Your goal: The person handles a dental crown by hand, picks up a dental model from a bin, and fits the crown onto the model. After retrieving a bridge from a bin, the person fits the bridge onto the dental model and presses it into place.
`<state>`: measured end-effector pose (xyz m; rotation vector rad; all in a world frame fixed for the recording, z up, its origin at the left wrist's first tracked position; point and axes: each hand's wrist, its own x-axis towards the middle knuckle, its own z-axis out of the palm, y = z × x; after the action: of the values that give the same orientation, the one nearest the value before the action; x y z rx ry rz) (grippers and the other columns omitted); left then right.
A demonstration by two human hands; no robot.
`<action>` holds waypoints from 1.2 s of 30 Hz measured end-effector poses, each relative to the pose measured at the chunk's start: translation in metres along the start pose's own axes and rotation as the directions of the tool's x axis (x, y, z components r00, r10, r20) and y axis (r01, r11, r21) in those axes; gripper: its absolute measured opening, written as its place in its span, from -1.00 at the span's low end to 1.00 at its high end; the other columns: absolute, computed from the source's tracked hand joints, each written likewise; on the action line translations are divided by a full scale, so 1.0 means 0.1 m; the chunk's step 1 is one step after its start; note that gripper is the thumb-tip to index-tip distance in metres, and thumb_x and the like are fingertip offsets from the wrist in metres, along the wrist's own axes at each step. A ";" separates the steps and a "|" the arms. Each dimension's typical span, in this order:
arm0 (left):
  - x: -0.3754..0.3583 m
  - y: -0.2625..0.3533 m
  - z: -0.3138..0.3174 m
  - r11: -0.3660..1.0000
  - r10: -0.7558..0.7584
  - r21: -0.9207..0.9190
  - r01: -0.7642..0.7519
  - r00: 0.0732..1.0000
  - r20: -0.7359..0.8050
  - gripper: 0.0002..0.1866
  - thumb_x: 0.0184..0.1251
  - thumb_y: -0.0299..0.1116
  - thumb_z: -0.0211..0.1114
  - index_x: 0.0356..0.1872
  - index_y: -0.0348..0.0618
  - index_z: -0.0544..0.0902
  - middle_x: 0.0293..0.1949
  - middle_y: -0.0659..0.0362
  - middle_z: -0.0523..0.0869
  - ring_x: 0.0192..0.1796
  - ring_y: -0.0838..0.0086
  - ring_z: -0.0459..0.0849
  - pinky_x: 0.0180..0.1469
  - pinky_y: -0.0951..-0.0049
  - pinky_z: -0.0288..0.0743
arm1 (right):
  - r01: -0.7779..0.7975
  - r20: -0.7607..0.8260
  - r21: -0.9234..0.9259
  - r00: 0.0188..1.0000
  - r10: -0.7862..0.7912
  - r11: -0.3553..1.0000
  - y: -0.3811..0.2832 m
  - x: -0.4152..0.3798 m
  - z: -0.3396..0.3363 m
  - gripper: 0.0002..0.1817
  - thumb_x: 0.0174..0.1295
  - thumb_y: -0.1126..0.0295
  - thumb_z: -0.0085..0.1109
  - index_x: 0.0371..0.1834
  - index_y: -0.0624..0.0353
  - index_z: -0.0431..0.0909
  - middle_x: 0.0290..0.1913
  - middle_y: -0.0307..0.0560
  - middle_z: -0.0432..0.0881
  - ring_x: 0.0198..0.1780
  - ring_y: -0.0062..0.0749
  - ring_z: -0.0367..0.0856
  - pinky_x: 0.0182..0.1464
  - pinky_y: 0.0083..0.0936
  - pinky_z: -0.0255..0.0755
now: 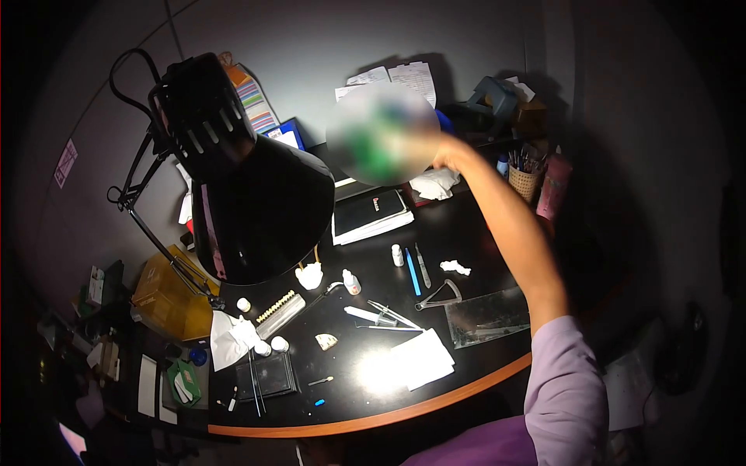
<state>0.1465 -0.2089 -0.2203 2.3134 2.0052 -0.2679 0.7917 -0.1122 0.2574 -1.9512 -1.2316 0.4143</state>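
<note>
My right arm stretches across the right side of the black desk toward the back. At its end my right hand (444, 153) is mostly hidden by a round blurred patch, so its fingers and anything in them cannot be made out. Green and blue colours show inside the blur. Just below the hand lies a crumpled white tissue (435, 183). A black notebook (374, 206) rests on white papers to the lower left of the blur. My left hand does not show anywhere.
A large black lamp (260, 210) hangs over the left side. Tweezers and slim tools, small white bottles (351, 282), white paper (422, 359) and a glass plate (488, 318) lie nearer the front edge. A pen basket (524, 180) stands at the right.
</note>
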 end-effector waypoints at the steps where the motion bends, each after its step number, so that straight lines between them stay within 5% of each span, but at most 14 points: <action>1: 0.00 0.02 0.00 1.000 -0.017 0.003 0.017 1.000 0.019 -0.33 0.38 0.12 0.20 0.52 0.35 0.49 0.57 0.22 0.45 0.66 -0.36 0.01 0.49 -0.51 0.17 | -0.024 -0.011 -0.025 1.000 0.024 0.999 -0.15 0.15 -0.07 -0.75 -0.01 0.27 0.55 -0.43 0.20 0.73 -0.54 -0.20 0.58 -0.67 -0.60 0.34 -0.65 -0.51 0.17; 4: -0.02 0.05 -0.16 1.000 -0.001 -0.011 0.002 0.998 0.069 -0.28 0.38 0.14 0.18 0.57 0.27 0.43 0.60 0.16 0.38 0.66 -0.37 0.00 0.46 -0.52 0.22 | -0.115 -0.095 -0.162 0.990 0.100 0.980 -0.54 0.54 -0.14 -0.75 0.01 0.28 0.52 -0.44 0.21 0.68 -0.57 -0.20 0.52 -0.70 -0.62 0.23 -0.67 -0.50 0.08; 8: 0.02 -0.02 0.13 0.998 -0.044 -0.034 0.043 0.998 -0.050 -0.24 0.36 0.10 0.23 0.58 0.17 0.42 0.59 0.03 0.38 0.67 -0.29 0.06 0.42 -0.51 0.27 | -0.126 -0.150 -0.403 0.986 0.071 0.906 -0.70 1.10 0.05 -0.78 0.03 0.34 0.46 -0.30 0.23 0.77 -0.41 -0.06 0.70 -0.55 -0.44 0.53 -0.51 -0.41 0.37; 9: 0.03 -0.01 0.15 0.998 -0.044 -0.043 0.041 0.996 -0.083 -0.24 0.36 0.10 0.23 0.58 0.16 0.42 0.59 0.02 0.38 0.67 -0.29 0.06 0.42 -0.51 0.27 | -0.140 -0.109 -0.473 0.989 0.100 0.870 -0.77 1.11 0.06 -0.77 0.03 0.36 0.44 -0.25 0.24 0.81 -0.29 -0.03 0.79 -0.37 -0.38 0.70 -0.35 -0.36 0.53; 12: 0.12 0.02 0.18 0.999 -0.014 -0.048 0.010 0.996 -0.091 -0.24 0.35 0.10 0.24 0.58 0.16 0.42 0.59 0.02 0.38 0.67 -0.28 0.06 0.42 -0.51 0.27 | -0.270 -0.209 -0.559 0.961 0.182 0.784 -0.71 1.39 0.21 -0.76 0.00 0.36 0.47 -0.27 0.22 0.83 -0.25 0.00 0.81 -0.28 -0.35 0.76 -0.28 -0.34 0.59; 16: 0.17 0.02 0.12 0.998 0.012 -0.055 -0.017 0.996 -0.087 -0.23 0.35 0.10 0.25 0.58 0.16 0.42 0.59 0.01 0.38 0.67 -0.28 0.06 0.42 -0.51 0.27 | -0.257 -0.199 -0.559 0.965 0.173 0.788 -0.72 1.42 0.27 -0.76 -0.03 0.39 0.50 -0.26 0.19 0.83 -0.22 0.00 0.83 -0.22 -0.24 0.81 -0.21 -0.28 0.63; 21: 0.22 0.07 0.08 0.997 0.037 -0.059 -0.042 0.996 -0.079 -0.22 0.34 0.10 0.26 0.58 0.15 0.42 0.59 0.00 0.38 0.67 -0.26 0.06 0.42 -0.51 0.27 | -0.275 -0.366 -0.577 0.929 0.058 0.769 -0.68 1.45 0.45 -0.53 0.13 0.24 0.46 0.10 0.21 0.78 0.14 0.13 0.79 0.17 -0.16 0.80 0.17 -0.22 0.69; 36: 0.29 0.10 0.01 0.994 0.084 -0.065 -0.087 0.995 -0.058 -0.20 0.32 0.10 0.29 0.58 0.14 0.42 0.58 -0.04 0.38 0.68 -0.23 0.07 0.43 -0.51 0.27 | -0.259 -0.375 -0.519 0.925 0.055 0.815 -0.58 1.45 0.54 -0.54 0.16 0.33 0.46 0.14 0.27 0.74 0.21 0.17 0.75 0.29 -0.12 0.72 0.25 -0.25 0.66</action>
<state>0.1599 -0.1818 -0.2268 2.3829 1.9017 -0.1304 0.7911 0.0505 0.2844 -2.5051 -1.0265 -0.2512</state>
